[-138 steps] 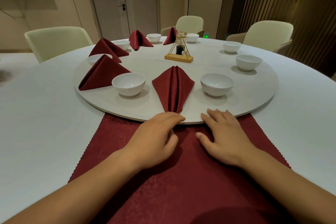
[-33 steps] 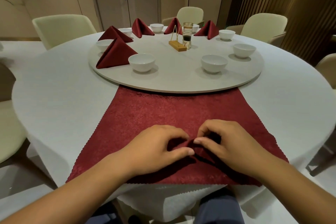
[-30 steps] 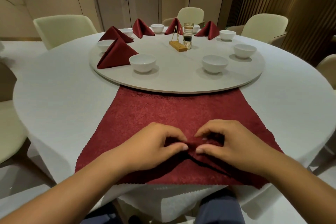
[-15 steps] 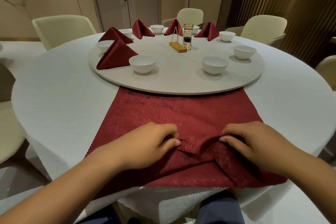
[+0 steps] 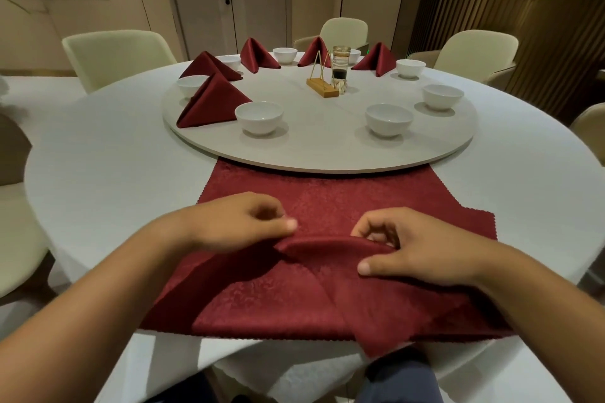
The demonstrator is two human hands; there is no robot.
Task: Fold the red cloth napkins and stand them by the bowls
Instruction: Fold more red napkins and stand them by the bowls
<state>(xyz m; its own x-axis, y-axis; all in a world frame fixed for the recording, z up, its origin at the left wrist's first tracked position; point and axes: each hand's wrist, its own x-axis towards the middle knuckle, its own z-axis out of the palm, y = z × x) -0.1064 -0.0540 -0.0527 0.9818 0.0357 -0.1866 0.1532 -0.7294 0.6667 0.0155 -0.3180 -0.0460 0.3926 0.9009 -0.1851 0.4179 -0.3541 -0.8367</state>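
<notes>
A large red napkin (image 5: 330,291) lies spread near the table's front edge, partly folded, with one corner hanging over the edge. A raised fold runs across its middle. My right hand (image 5: 415,249) pinches the right end of that fold between thumb and fingers. At the fold's left end my left hand (image 5: 242,222) has curled fingers and seems to grip the cloth. Several folded red napkins (image 5: 212,101) stand beside white bowls (image 5: 258,116) on the left and far side of the round turntable (image 5: 327,154). The bowls (image 5: 388,118) on the right have none next to them.
A wooden stand (image 5: 322,82) and a glass (image 5: 341,65) sit at the turntable's middle. Cream chairs (image 5: 118,52) ring the white-clothed table (image 5: 108,173). The table's near edge is just below my wrists.
Over the last half second my right hand moved left towards the middle, lifting the cloth into a ridge between both hands. A napkin corner now sticks out at the right.
</notes>
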